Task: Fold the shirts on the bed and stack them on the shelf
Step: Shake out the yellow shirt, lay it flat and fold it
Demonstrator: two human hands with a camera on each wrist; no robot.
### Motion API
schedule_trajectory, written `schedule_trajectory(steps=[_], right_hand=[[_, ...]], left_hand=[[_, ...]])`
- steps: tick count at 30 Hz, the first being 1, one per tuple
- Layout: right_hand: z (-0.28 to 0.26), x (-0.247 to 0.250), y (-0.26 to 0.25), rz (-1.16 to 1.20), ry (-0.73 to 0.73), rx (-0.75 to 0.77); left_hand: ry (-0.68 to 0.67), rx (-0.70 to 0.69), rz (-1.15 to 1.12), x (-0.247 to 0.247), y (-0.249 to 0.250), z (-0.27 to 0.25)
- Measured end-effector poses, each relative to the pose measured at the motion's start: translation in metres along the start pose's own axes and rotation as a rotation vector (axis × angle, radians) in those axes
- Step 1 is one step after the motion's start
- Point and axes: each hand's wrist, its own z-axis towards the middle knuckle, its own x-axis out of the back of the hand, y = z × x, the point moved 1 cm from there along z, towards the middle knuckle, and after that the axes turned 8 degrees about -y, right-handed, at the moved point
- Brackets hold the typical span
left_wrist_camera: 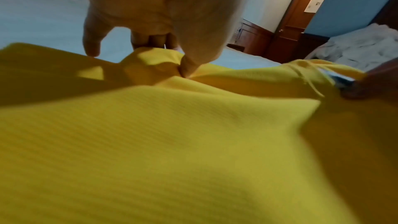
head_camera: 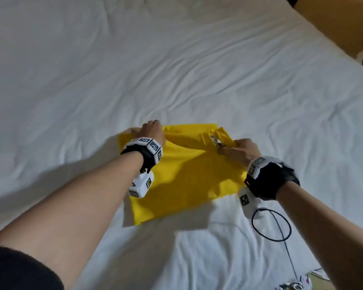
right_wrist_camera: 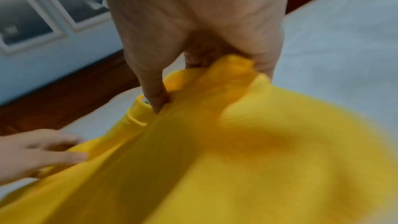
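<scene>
A yellow shirt (head_camera: 189,174) lies partly folded on the white bed sheet (head_camera: 176,70), its collar toward the far right corner. My left hand (head_camera: 152,130) pinches a bunch of the cloth at the far left corner; the left wrist view shows thumb and fingers (left_wrist_camera: 155,40) closed on a yellow fold (left_wrist_camera: 150,60). My right hand (head_camera: 242,148) grips the shirt beside the collar (head_camera: 217,139), and the right wrist view has its fingers (right_wrist_camera: 155,98) curled into the gathered yellow cloth (right_wrist_camera: 215,142). The shelf is out of view.
The wrinkled white sheet stretches wide on all sides of the shirt. The bed's right edge (head_camera: 344,51) runs diagonally at the upper right beside a wooden surface (head_camera: 333,19). A black cable (head_camera: 270,225) loops below my right wrist. A wooden door (left_wrist_camera: 301,14) stands beyond the bed.
</scene>
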Motion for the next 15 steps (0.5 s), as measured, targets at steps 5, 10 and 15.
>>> schedule_trajectory(steps=[5,10,15], right_hand=[[-0.006,0.018,0.032,0.156,0.245,-0.114],[-0.047,-0.037,0.079,0.770,0.293,-0.346],[-0.065,-0.126,0.064,1.230,0.098,-0.330]], left_hand=[[0.017,0.003,0.002,0.002,-0.026,0.004],[-0.042,-0.009,-0.029,0.005,-0.049,0.006],[-0.063,-0.008,-0.042,0.005,-0.056,0.000]])
